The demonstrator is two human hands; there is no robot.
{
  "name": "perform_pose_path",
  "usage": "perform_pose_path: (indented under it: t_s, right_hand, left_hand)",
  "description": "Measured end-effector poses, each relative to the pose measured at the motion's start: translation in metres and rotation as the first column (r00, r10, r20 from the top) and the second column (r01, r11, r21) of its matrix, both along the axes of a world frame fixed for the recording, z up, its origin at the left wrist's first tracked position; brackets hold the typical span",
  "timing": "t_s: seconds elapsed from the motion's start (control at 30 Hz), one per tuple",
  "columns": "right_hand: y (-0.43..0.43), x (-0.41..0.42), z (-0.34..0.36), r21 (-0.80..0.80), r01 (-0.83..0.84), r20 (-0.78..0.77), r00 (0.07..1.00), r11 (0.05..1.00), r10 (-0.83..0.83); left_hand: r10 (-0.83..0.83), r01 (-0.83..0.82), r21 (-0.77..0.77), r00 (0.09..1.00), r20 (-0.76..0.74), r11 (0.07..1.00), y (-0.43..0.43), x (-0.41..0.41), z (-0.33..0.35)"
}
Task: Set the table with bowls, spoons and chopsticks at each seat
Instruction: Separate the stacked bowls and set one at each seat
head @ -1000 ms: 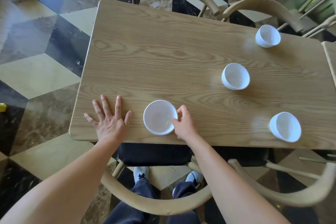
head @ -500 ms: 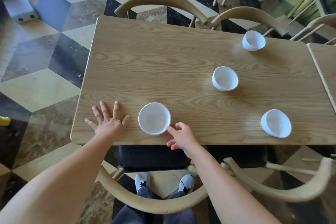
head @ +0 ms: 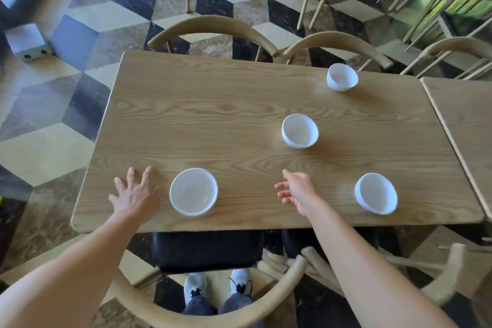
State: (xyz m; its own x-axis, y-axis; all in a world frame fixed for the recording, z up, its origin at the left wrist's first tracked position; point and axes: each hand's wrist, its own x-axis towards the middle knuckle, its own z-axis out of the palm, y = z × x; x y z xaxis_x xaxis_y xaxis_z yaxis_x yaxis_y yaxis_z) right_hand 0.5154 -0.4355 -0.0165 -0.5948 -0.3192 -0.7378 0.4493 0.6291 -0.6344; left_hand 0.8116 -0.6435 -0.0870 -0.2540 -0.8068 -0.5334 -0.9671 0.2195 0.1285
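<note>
Light-wood table (head: 239,120) bears the flat, open left hand (head: 134,194) beside a round white bowl (head: 193,191); the empty, loosely open right hand (head: 298,189) should probably grip the mid-table white bowl (head: 300,130) by its rim, lifting level.

Four white bowls (head: 193,192) (head: 376,196) (head: 300,130) (head: 342,77) are counted: one between the left hand (head: 134,196) and the right hand (head: 296,192), one to the right hand's right, two beyond it. Two hands and two tables (head: 239,114) (head: 466,120) show.

The wooden table (head: 213,120) carries four bowls: near-left bowl (head: 193,191), near-right bowl (head: 376,193), middle bowl (head: 299,130), far bowl (head: 341,77).
</note>
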Motion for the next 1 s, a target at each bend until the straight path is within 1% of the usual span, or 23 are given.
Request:
perform_pose_path:
  t_s: [0.1, 0.2, 0.37, 0.43, 0.5, 0.6, 0.73, 0.87, 0.93, 1.0]
  right_hand:
    - [-0.015, -0.046, -0.011, -0.045, 0.124, -0.024, 0.992, 0.991, -0.125]
    - [-0.032, -0.078, -0.023, -0.064, 0.223, 0.008, 0.975, 0.973, -0.223]
    - [-0.056, -0.102, -0.042, -0.026, 0.272, 0.018, 0.962, 0.962, -0.272]
    - [-0.059, -0.107, -0.047, -0.005, 0.297, -0.037, 0.954, 0.955, -0.297]
    - [-0.060, -0.109, -0.051, 0.034, 0.289, -0.091, 0.954, 0.957, -0.285]
    - [-0.068, -0.095, -0.051, 0.050, 0.202, -0.091, 0.976, 0.978, -0.197]
    - [-0.097, -0.048, -0.036, -0.028, -0.055, -0.006, 0.998, 0.998, 0.055]
    - [-0.134, 0.004, -0.029, -0.109, -0.292, 0.016, 0.955, 0.950, 0.295]
    - [-0.147, 0.023, -0.030, -0.120, -0.373, 0.000, 0.927, 0.920, 0.376]
    - [-0.157, 0.035, -0.031, -0.114, -0.416, -0.008, 0.908, 0.902, 0.418]
  left_hand:
    - [0.029, -0.030, -0.073, 1.000, -0.002, 0.997, -0.008, -0.008, -0.018]
    - [0.066, -0.064, -0.131, 0.998, 0.012, 0.989, -0.003, -0.013, -0.032]
    - [0.120, -0.121, -0.253, 0.993, -0.021, 0.960, 0.008, -0.013, -0.042]
    - [0.121, -0.124, -0.285, 0.992, -0.027, 0.950, 0.007, -0.014, -0.044]
    - [0.132, -0.141, -0.291, 0.990, -0.053, 0.946, 0.007, -0.013, -0.045]
    - [0.145, -0.165, -0.297, 0.986, -0.086, 0.941, 0.006, -0.013, -0.044]
    - [0.150, -0.166, -0.293, 0.986, -0.077, 0.942, 0.005, -0.013, -0.042]
    - [0.150, -0.169, -0.290, 0.985, -0.087, 0.942, 0.004, -0.012, -0.042]
    - [0.148, -0.167, -0.281, 0.985, -0.088, 0.945, 0.003, -0.012, -0.042]
    - [0.143, -0.161, -0.271, 0.986, -0.084, 0.949, 0.003, -0.012, -0.043]
